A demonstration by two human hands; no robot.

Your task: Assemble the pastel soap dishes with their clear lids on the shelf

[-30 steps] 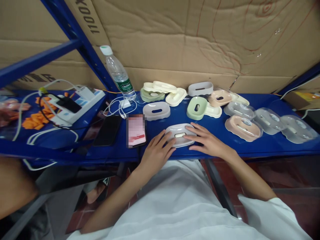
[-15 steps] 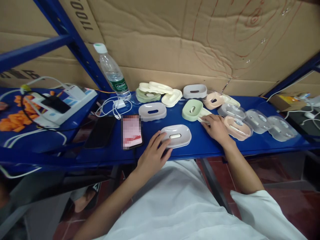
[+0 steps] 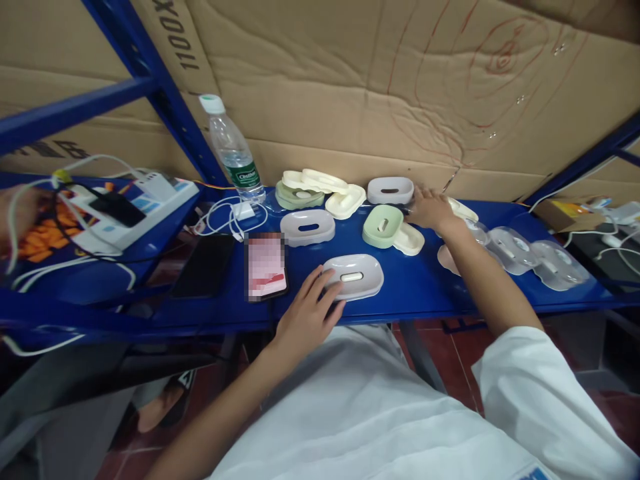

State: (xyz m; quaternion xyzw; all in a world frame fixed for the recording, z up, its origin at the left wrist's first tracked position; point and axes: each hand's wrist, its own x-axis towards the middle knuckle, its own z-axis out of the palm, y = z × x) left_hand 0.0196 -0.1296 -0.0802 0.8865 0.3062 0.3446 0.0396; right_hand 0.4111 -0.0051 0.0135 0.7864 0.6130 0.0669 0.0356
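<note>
A pale grey soap dish (image 3: 367,267) lies near the table's front edge, with a white piece showing in its slot. My left hand (image 3: 311,310) rests at its left end, fingers apart and touching the rim. My right hand (image 3: 433,210) reaches to the back, just right of another grey dish (image 3: 390,191), thumb and fingers spread. It covers the spot of a peach dish, so whether it touches that one is hidden. Left of this hand, a green dish (image 3: 383,227) leans against a cream tray (image 3: 410,239). One more grey dish (image 3: 307,227) sits left of centre.
Cream trays (image 3: 325,181) are piled on a green dish (image 3: 300,195) at the back. Clear-covered dishes (image 3: 513,250) line the right side. A phone (image 3: 265,267), water bottle (image 3: 235,153) and power strip (image 3: 135,217) stand left. Another person's hand (image 3: 23,213) is by orange pieces (image 3: 37,247).
My right hand has moved from the cream tray back to the peach dish's spot. My left hand stays on the grey dish. Another person's hand has come in at far left.
</note>
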